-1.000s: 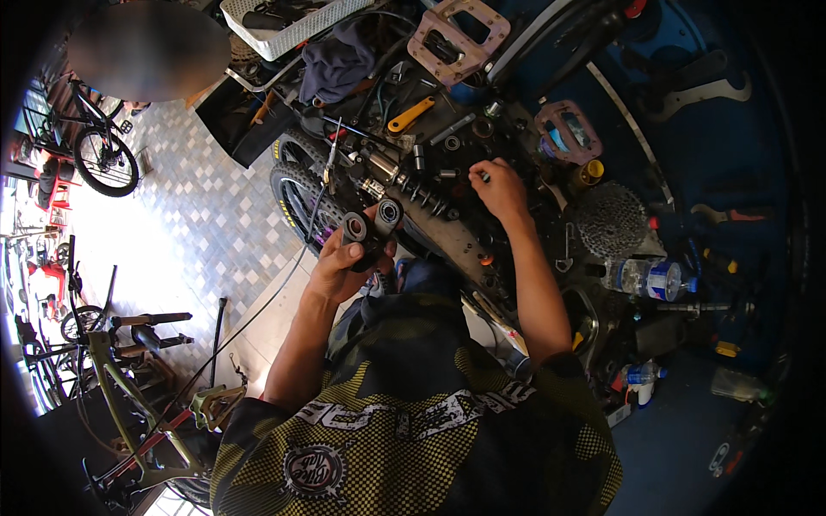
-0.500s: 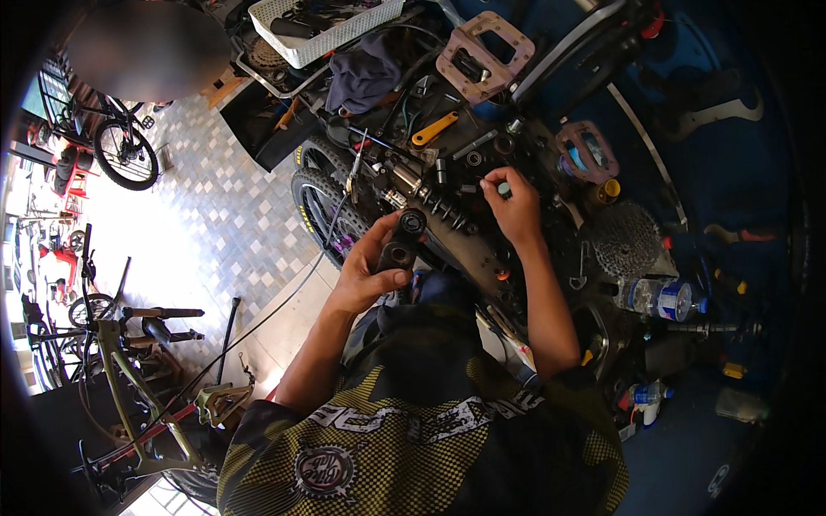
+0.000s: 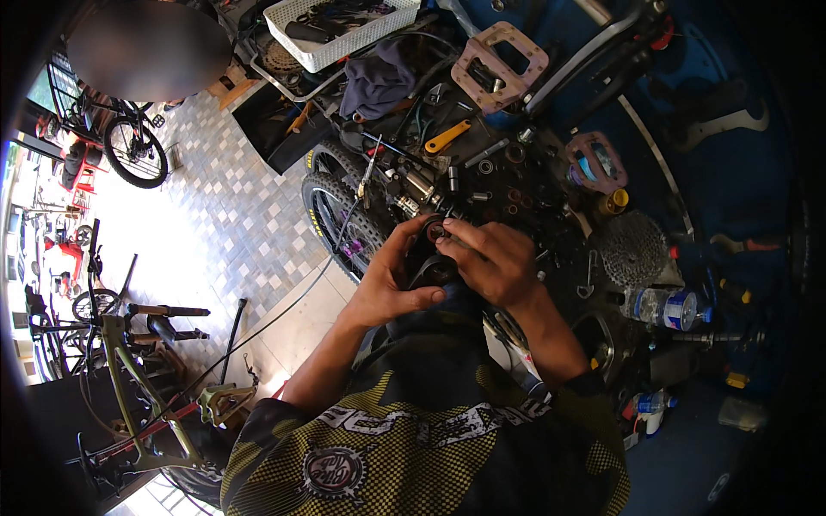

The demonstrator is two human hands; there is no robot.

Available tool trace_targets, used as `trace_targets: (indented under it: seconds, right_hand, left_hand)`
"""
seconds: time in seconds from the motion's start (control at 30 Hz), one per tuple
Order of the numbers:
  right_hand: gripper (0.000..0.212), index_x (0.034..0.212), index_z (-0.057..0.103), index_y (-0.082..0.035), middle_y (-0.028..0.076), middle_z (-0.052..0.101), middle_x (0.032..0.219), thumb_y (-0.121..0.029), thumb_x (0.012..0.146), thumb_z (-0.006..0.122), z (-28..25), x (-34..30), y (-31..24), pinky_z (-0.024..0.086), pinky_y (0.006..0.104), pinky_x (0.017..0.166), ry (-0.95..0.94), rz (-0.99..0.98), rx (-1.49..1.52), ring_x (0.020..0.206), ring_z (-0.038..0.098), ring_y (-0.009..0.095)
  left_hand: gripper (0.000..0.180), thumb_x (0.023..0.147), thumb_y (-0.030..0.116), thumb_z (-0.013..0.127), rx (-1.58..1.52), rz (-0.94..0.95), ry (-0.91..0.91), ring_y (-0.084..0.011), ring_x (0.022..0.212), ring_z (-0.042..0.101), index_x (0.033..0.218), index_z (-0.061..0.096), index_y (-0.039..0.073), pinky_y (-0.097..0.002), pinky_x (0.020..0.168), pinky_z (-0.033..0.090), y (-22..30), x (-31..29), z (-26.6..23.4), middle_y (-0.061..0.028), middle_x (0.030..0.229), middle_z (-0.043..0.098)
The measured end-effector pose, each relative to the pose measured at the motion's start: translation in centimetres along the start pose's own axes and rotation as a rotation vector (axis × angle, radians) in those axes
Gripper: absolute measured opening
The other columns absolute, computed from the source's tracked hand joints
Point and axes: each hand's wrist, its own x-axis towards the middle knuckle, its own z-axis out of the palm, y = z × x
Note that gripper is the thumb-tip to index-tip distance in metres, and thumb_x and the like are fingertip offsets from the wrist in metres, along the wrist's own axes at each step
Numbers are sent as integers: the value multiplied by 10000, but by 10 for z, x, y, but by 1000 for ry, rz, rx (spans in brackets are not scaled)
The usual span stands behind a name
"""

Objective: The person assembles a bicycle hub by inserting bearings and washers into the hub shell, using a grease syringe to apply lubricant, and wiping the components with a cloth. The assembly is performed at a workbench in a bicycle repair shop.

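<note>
In front of my chest, my left hand [image 3: 389,279] grips a black bike linkage part [image 3: 433,273] with round bores at its ends. A thin reddish ring [image 3: 436,230] shows in the upper bore. My right hand [image 3: 497,262] has its fingertips pressed together at that bore; anything pinched there is too small or hidden to make out. Just beyond both hands, on the cluttered bench, lie a rear shock [image 3: 422,185], a dark metal cylinder [image 3: 453,178] and several small rings [image 3: 514,202].
A yellow crank-shaped tool [image 3: 447,136], two pedals [image 3: 499,67], a cassette [image 3: 632,249] and a plastic bottle [image 3: 662,307] crowd the bench. A white basket [image 3: 340,39] stands at the far side. Bike wheels [image 3: 331,219] and an olive frame [image 3: 129,378] are on the left.
My right hand has come from over the bench, where it held a small greenish thing, in to the linkage part. My left hand still holds the part, now turned somewhat and farther right.
</note>
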Motion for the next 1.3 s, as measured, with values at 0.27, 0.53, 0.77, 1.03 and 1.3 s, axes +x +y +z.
trace_targets:
  seconds: [0.27,0.53,0.77,1.03,1.3]
  right_hand:
    - [221,1068,768,-92,65,721,1231,-121,849,770,-2,6,-3,534,317,618,-31,27,2,748,663,175]
    - [647,1353,599,-46,110,722,1121,-252,829,917,5,12,-13,593,370,829,107,442,287,994,737,308]
    - [362,1228,711,-21,39,735,1076,-136,907,834,5,15,-13,513,252,776,-52,777,715,894,626,82]
    - [247,1144,733,-9,39,749,1008,-117,934,805,1,23,-18,508,246,777,-36,827,734,863,619,77]
    - [191,1081,724,-2,79,756,964,-105,933,788,0,21,-17,565,299,802,-61,821,794,893,709,142]
  left_hand:
    - [1008,778,77,923,3,20,6,-199,1417,454,1590,329,11,-353,1204,371,2,-1,2,-123,1500,486]
    - [994,791,98,928,10,45,5,-187,1399,460,1584,333,15,-340,1178,392,1,-4,6,-111,1501,476]
    - [1004,782,154,947,99,63,-8,-183,1382,464,1579,350,28,-313,1113,409,-2,-5,6,-94,1487,490]
    - [686,983,229,770,-219,-3,32,-83,1092,537,1525,402,27,-261,932,450,-4,-8,1,-30,1264,587]
    - [205,1102,152,587,17,20,109,-22,821,529,1249,529,22,-203,727,438,3,2,7,3,1027,649]
